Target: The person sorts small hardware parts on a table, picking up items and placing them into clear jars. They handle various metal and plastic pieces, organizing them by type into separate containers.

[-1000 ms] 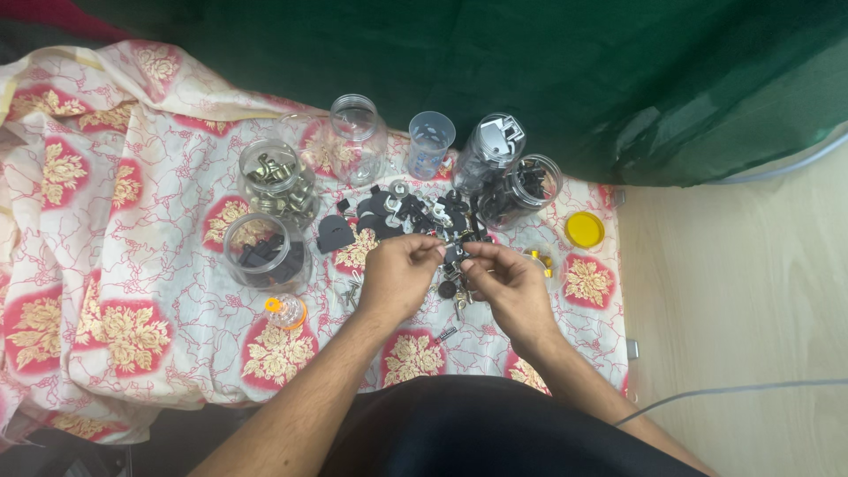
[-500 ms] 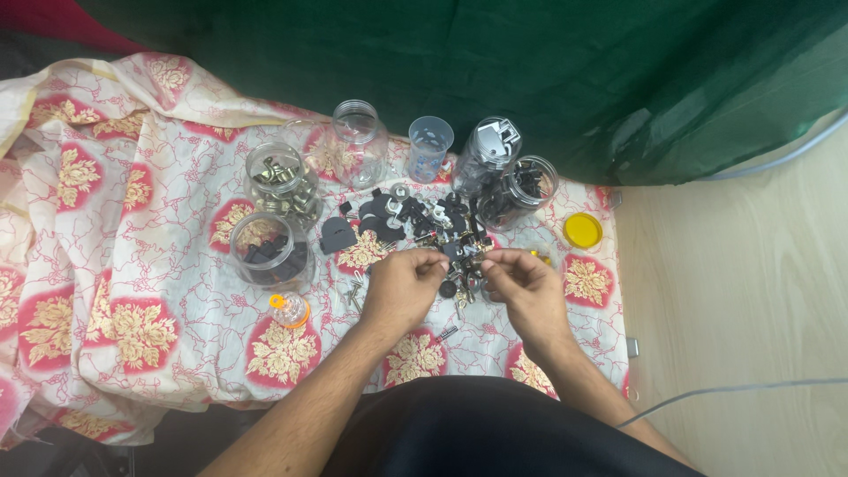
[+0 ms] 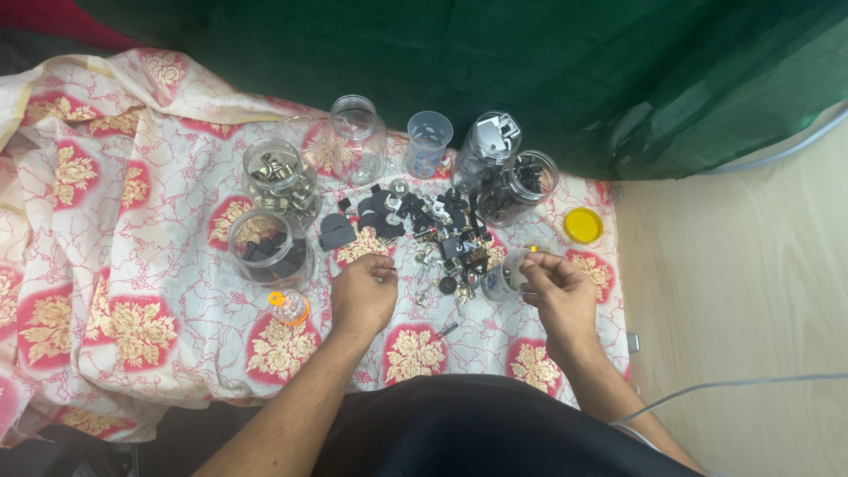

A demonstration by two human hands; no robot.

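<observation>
— While both hands hover over the floral cloth (image 3: pixel 132 291), which step is this?

— Sorting, by my reading: small parts picked from the heap of dark hardware (image 3: pixel 433 234) and dropped into containers. The right hand (image 3: pixel 556 296) has its fingers pinched together at the rim of a small clear cup (image 3: pixel 496 281), at nine o'clock from it; whether a piece sits between them I cannot tell

— And the left hand (image 3: pixel 364 296)?

— Loosely curled, fingers bent inward at the heap's near edge; any hold is hidden. The heap lies at twelve to one o'clock from it, just beside the fingertips

— Next move?

— Likely a careful release into the cup, then a fine pinch at another piece, without tipping the jar of black parts (image 3: pixel 265 252) at ten o'clock
</observation>
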